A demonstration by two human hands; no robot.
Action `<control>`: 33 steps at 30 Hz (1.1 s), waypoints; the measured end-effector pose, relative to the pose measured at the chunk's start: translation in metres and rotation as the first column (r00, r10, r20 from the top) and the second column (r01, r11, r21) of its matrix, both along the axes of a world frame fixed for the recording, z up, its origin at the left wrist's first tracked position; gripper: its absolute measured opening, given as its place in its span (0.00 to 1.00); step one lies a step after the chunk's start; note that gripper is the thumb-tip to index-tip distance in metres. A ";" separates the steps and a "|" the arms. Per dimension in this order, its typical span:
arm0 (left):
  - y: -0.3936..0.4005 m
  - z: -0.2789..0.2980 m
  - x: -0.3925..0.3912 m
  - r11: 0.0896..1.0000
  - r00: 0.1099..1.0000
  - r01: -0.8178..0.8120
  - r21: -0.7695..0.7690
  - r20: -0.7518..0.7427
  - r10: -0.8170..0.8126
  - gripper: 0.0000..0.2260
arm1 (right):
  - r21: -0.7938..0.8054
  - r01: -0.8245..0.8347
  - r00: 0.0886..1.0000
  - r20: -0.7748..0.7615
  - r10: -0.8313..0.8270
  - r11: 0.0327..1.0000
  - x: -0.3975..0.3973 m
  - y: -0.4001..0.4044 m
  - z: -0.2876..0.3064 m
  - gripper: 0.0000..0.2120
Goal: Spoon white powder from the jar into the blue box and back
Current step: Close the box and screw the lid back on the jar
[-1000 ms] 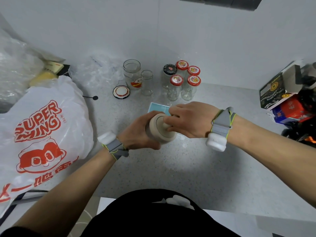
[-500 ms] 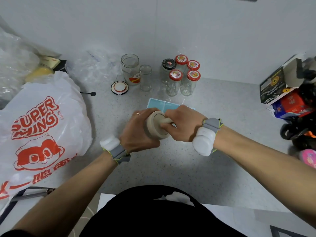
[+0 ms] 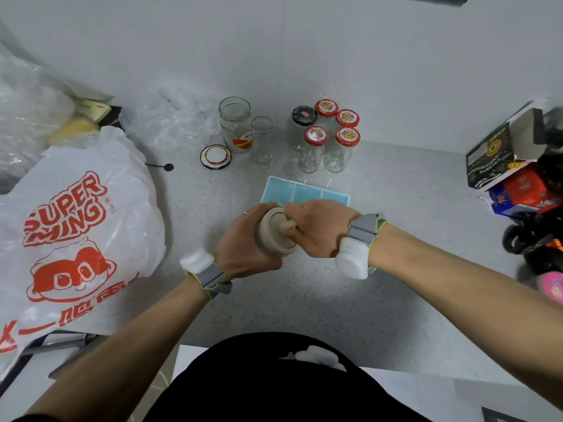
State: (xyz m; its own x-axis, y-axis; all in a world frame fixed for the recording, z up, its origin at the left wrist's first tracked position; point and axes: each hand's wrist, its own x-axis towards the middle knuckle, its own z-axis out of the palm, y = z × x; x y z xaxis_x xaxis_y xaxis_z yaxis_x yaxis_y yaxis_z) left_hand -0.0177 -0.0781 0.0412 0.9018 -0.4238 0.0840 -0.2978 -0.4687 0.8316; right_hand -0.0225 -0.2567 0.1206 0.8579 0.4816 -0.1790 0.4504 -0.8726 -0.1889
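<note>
Fingers of the left hand point(image 3: 243, 248) are curled around a white jar point(image 3: 274, 236), which is tilted with its open mouth turned toward the right hand point(image 3: 320, 229). The jar is held above the grey counter point(image 3: 335, 300), just in front of the blue box point(image 3: 304, 191). The right hand pinches a pale spoon handle point(image 3: 288, 225) with closed fingers, and the handle goes into the mouth of the jar; the bowl of the spoon is hidden inside. The powder I cannot see. The blue box lies flat on the counter directly behind both hands, which cover its near edge; three compartments are visible.

Behind the box stand five closed glass jars: four with red lids point(image 3: 316, 135) and one with a black lid point(image 3: 303, 113). To their left stand two open glass jars point(image 3: 234, 123), and one loose lid point(image 3: 215, 156) lies beside them. On the left side lies one white shopping bag point(image 3: 76, 223) with red print, and clear plastic wrap point(image 3: 170, 117) is behind it. On the right edge are coloured cartons point(image 3: 502, 166). Each wrist has one grey band with a white block.
</note>
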 end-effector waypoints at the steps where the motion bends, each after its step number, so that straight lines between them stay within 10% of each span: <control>1: 0.001 -0.004 -0.002 1.000 1.000 -0.018 0.015 0.010 0.018 0.37 | 0.040 0.045 0.999 -0.005 -0.045 0.998 -0.001 0.003 -0.005 0.14; 7: 0.010 -0.025 -0.004 0.988 0.989 -0.140 0.065 0.059 0.136 0.37 | 0.114 0.296 0.950 -0.141 -0.279 0.948 0.004 0.029 -0.013 0.16; 19: 0.045 -0.041 0.008 0.918 0.932 -0.329 0.222 -0.079 0.353 0.30 | 0.280 0.203 0.966 -0.213 -0.145 0.938 0.044 0.080 -0.033 0.12; 33: 0.068 -0.064 0.066 0.915 0.914 -0.403 0.020 -0.035 0.403 0.30 | 0.305 0.369 0.913 -0.295 -0.281 0.878 0.089 0.092 -0.053 0.13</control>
State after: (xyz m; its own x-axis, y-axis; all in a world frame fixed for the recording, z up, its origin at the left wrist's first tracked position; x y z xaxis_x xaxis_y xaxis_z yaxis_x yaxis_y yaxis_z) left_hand 0.0478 -0.0099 -0.0228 0.9987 -0.0245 0.0442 -0.0504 -0.5521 0.8322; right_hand 0.0663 -0.1644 0.0678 0.9302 0.2509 -0.2677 0.0570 -0.8195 -0.5702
